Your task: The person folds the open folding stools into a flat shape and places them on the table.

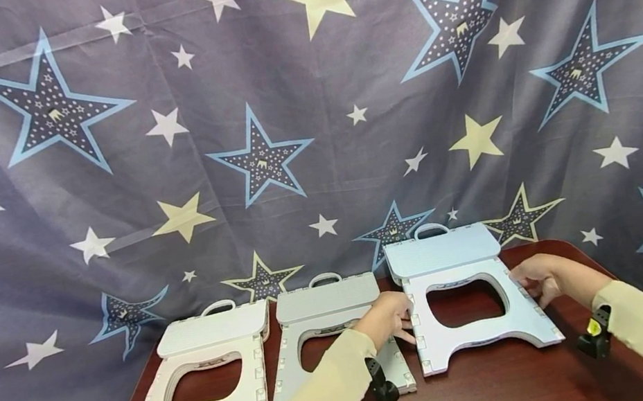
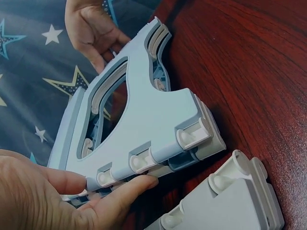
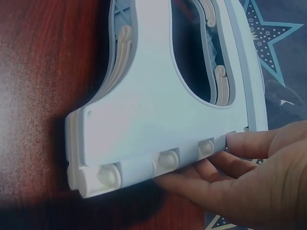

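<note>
A pale blue folding step stool (image 1: 465, 339), folded flat with its handle at the far end, is at the right of the table. My left hand (image 1: 392, 315) holds its left hinged edge, and in the left wrist view the hand's fingers (image 2: 67, 183) lie along that edge. On the opposite edge my right hand (image 1: 541, 278) grips the stool, thumb above and other fingers beneath in the right wrist view. Left of it lies a grey folding stool (image 1: 296, 359), partly hidden by my left arm. Farther left is a white folding stool (image 1: 248, 373), also folded.
The dark red wooden table (image 1: 484, 392) carries all three stools. Behind it hangs a grey curtain (image 1: 354, 167) printed with stars, close to the stools' handles. The grey stool's corner (image 2: 230, 201) is near the blue stool's left edge.
</note>
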The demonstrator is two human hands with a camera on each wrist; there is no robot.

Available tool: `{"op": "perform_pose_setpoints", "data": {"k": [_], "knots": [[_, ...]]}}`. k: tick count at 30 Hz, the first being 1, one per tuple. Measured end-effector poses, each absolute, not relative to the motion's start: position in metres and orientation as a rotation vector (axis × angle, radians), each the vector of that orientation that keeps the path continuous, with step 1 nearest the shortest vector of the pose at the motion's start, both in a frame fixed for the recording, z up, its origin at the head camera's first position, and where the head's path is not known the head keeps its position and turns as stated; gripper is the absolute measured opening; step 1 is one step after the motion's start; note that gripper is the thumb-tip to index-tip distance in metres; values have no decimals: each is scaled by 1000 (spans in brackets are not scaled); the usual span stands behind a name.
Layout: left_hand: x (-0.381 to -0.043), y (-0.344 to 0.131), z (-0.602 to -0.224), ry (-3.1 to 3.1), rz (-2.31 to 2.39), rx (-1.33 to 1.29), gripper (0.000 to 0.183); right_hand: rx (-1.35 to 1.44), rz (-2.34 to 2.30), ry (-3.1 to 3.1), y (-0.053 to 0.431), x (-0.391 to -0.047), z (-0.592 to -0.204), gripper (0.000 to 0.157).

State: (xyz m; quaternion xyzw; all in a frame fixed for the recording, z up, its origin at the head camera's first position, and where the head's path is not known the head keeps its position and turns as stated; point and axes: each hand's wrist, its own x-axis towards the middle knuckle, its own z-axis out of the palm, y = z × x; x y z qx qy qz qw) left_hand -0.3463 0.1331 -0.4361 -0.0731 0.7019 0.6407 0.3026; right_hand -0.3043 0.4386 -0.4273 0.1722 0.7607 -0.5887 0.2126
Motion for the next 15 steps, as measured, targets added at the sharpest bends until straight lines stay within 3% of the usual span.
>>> {"op": "perform_pose_setpoints", "data": {"k": [15], "knots": [[-344, 138, -440, 1875, 1676, -207, 50, 447, -1584, 2137, 443, -304, -433, 24]]}}
